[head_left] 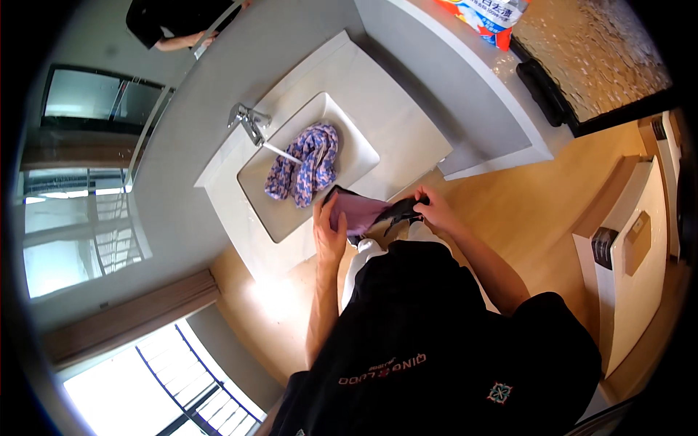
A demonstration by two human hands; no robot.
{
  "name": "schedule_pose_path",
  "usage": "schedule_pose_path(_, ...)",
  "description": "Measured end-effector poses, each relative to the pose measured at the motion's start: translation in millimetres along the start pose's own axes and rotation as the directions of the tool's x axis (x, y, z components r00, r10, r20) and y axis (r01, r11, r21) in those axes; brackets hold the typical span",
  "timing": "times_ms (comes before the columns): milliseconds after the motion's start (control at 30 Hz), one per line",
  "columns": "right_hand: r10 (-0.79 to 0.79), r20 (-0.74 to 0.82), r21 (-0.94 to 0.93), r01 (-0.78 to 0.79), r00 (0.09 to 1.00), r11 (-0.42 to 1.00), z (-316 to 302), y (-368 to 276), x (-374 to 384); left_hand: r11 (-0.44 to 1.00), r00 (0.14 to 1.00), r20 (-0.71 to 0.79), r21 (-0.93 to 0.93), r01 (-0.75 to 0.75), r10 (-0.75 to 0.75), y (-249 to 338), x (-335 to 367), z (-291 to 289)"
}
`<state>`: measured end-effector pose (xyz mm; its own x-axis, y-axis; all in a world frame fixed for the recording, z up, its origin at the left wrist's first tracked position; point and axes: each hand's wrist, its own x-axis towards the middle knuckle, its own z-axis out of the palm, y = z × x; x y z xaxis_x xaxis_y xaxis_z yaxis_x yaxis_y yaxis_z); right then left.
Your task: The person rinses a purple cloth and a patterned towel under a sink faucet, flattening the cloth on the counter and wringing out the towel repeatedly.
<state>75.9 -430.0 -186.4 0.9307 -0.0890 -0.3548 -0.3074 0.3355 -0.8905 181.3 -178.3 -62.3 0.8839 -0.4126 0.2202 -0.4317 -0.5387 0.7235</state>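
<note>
Bare left hand (pixel 329 234) and bare right hand (pixel 434 208) hold a limp black-and-mauve cloth (pixel 356 212) slung between them

In the head view, looking down much as I would from beside the person, the left hand is half open, its fingers and thumb spread at the mauve end of the cloth, while the right hand is pinched closed on the black, bunched end. How firmly the left fingers grip, I can't tell. The cloth is in front of the black short-sleeved shirt (pixel 436 320), beside the front edge of a smooth white counter (pixel 385 116), its long axis running roughly left to right from hand to hand.

The relation that counts is with the sunken white rectangular basin (pixel 352 152): it lies ahead and to the left of the cloth, so the left hand is nearer and the right hand farther off. A crumpled heap of blue-and-pink patterned fabric (pixel 320 156) sits in the basin, held by neither hand. Above it, a shiny chrome lever tap (pixel 251 125) pours a thin stream of water (pixel 282 151) onto the fabric
</note>
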Motion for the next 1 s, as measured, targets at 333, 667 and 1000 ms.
schedule_pose_path(333, -0.436, -0.153, -0.51, 0.307, 0.887, 0.803, -3.2, -41.3, -36.1, 0.987, 0.96, 0.241, 0.04, -0.158, 0.144, 21.8, 71.0, 13.7)
schedule_pose_path(667, -0.436, 0.358, -0.783, 0.52, 0.825, 0.341, 9.8, -38.4, -17.6, 0.982, 0.859, 0.485, 0.007, -0.19, 0.162, 3.2, 104.8, 85.7)
schedule_pose_path(1000, -0.312, 0.757, -0.65, 0.714, 0.574, -0.262, 23.0, -31.7, 84.4, 0.99, 0.959, 0.281, 0.137, -0.014, -0.026, -49.9, 64.7, 94.7)
